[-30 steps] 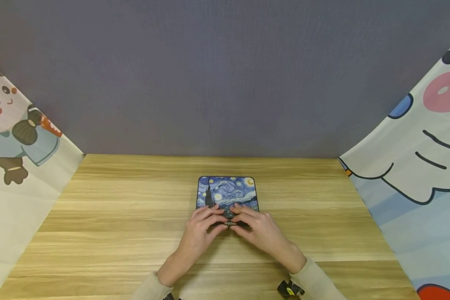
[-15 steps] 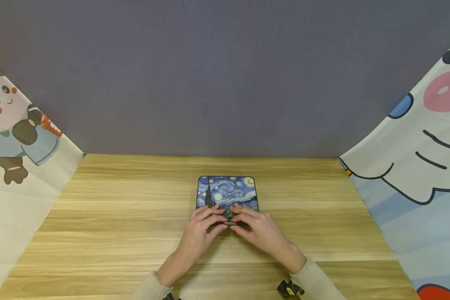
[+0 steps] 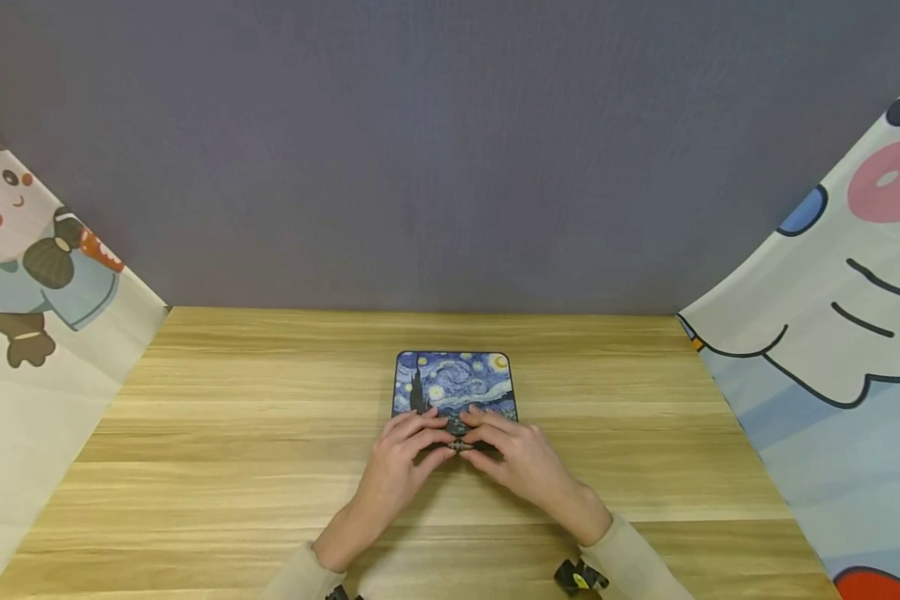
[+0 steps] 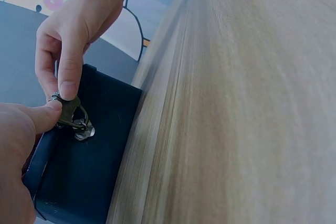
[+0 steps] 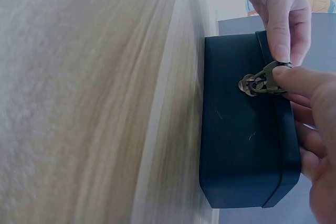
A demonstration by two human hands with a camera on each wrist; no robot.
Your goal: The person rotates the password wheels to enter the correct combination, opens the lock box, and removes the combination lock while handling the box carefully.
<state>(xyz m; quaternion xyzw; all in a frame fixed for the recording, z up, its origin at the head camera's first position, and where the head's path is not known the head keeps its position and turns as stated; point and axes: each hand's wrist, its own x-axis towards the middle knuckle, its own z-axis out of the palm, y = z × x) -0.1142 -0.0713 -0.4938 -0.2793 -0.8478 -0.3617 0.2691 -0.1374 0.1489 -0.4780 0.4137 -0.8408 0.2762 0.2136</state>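
Note:
A dark metal box [image 3: 456,382] with a starry night-sky painting on its lid stands on the wooden table. On its front is a brass-coloured latch [image 5: 269,81], with a wire loop lying over a small catch [image 4: 85,131] on the box wall. My left hand [image 3: 401,461] pinches the latch from one side, the thumb on its front and the fingers above at the lid's edge. From the other side my right hand [image 3: 523,460] pinches the same latch in a mirrored way. Both thumb tips sit close together on the metal. The lid is down on the box.
The light wood table [image 3: 217,450] stretches out on both sides of the box. A grey panel [image 3: 420,167] rises behind the table's back edge. Printed cartoon curtains [image 3: 832,333] hang at the left and right.

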